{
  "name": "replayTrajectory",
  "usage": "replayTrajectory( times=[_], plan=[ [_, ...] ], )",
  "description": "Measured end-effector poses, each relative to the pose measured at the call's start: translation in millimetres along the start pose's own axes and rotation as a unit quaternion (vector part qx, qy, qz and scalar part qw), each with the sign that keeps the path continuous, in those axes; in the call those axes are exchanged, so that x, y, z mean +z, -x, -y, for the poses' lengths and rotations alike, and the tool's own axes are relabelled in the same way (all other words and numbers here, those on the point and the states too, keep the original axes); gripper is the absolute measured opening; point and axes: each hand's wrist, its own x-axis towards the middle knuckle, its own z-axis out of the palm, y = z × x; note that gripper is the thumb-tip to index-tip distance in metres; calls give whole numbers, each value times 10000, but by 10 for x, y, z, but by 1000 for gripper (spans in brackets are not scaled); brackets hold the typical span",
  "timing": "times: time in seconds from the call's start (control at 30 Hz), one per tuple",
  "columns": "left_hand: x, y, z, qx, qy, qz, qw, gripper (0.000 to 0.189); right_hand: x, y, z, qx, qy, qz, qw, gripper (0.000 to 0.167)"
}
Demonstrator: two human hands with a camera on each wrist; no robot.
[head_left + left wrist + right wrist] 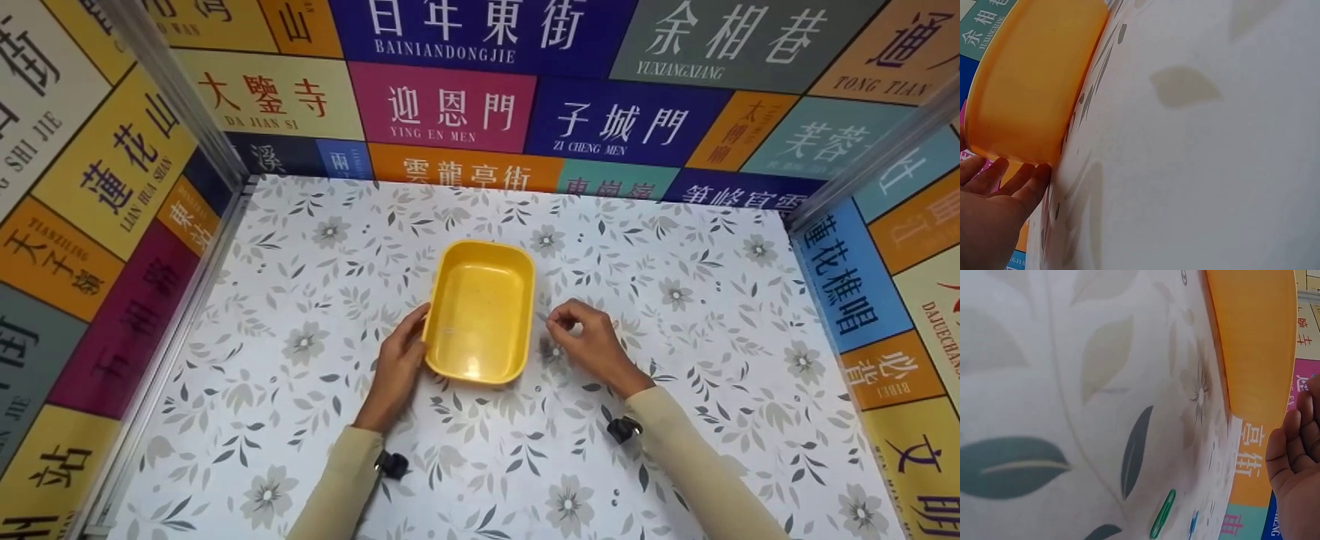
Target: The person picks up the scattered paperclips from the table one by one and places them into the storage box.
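A yellow plastic tray [480, 300] stands on the table. My left hand [397, 367] rests against its left outer wall, with the fingertips [1041, 171] touching the side low down in the left wrist view. Right of the tray, apart from it, my right hand [592, 337] pinches a small thin piece between thumb and index finger; its kind is too small to tell. The remaining fingers [1278, 453] are curled in the right wrist view. On the tabletop there lie a green paper clip [1162, 514] and a blue paper clip [1193, 524].
The table [247, 352] has a white covering printed with grey flowers and leaves. Upright panels with colourful Chinese signs [442, 109] enclose it at the back, left and right. A tiny pale spot shows inside the tray near its left side.
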Motion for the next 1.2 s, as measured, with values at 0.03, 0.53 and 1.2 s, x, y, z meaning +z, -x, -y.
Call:
replayTrajectory(
  times=[0.03, 0.53, 1.2],
  plan=[
    [1, 2, 0, 7, -11, -1, 10000, 58, 6, -6, 13, -8, -20, 34, 10000, 12],
    [10, 22, -20, 64, -56, -6, 10000, 58, 221, -183, 172, -154, -440, 354, 9983, 12],
    [-3, 7, -1, 91, 10, 69, 9999, 57, 375, -340, 319, -518, -350, 521, 9967, 11]
  ],
)
